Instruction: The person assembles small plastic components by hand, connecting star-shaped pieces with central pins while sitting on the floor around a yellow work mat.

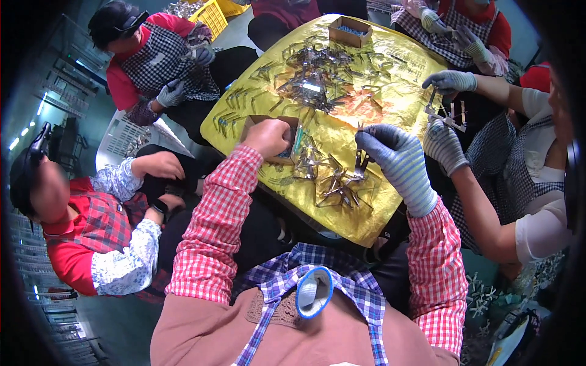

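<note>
My bare left hand (pixel 268 138) reaches over a small cardboard box (pixel 253 121) at the near left part of the table, its fingers curled down; whatever they pinch is hidden. Striped knit covers my right hand (pixel 394 160), which grips a slim metal bracket (pixel 360 163) with narrow upright prongs between thumb and fingers. Just below it lies a tangle of similar thin metal brackets (pixel 342 190). A teal stick-like tool (pixel 298 140) sits beside the box, close to my left hand.
Yellow plastic sheeting (pixel 381 204) covers the table. Piles of metal parts (pixel 311 73) spread across its middle, and another cardboard box (pixel 350 32) of small blue pieces stands at the far side. Co-workers sit around; on the right, gloved hands (pixel 444 143) hold a metal frame (pixel 448 116).
</note>
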Tool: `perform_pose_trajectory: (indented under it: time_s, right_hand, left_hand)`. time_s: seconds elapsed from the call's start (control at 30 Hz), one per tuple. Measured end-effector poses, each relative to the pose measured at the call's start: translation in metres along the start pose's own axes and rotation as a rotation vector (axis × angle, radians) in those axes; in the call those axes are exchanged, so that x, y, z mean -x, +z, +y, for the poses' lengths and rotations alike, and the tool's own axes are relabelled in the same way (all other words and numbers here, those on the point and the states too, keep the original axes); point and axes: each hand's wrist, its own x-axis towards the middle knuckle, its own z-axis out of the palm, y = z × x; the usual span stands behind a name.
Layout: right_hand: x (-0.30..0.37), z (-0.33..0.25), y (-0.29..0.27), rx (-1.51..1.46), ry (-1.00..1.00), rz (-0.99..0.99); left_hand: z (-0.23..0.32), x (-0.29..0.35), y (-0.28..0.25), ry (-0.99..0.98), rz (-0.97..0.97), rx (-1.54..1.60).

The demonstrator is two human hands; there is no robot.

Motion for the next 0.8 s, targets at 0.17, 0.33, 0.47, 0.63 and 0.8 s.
perform_pose_trajectory:
  time_s: [0.17,0.33,0.47,0.63,0.8]
  right_hand:
    - [-0.002,-0.003,0.001,-0.01,0.025,0.021]
    - [-0.001,-0.002,-0.002,-0.025,0.014,0.014]
    - [-0.004,0.0,-0.003,-0.06,0.005,0.055]
    - [0.001,0.003,-0.005,0.192,-0.118,0.127]
    - [-0.006,0.009,-0.006,0.286,-0.169,0.168]
  left_hand:
    - [-0.013,0.017,-0.01,0.002,0.233,0.687]
    - [0.069,0.046,-0.037,0.275,0.067,1.218]
    - [0.092,0.045,-0.034,0.337,-0.062,1.371]
    - [0.09,0.032,-0.019,0.304,-0.245,1.525]
    - [0.086,0.02,-0.012,0.299,-0.25,1.483]
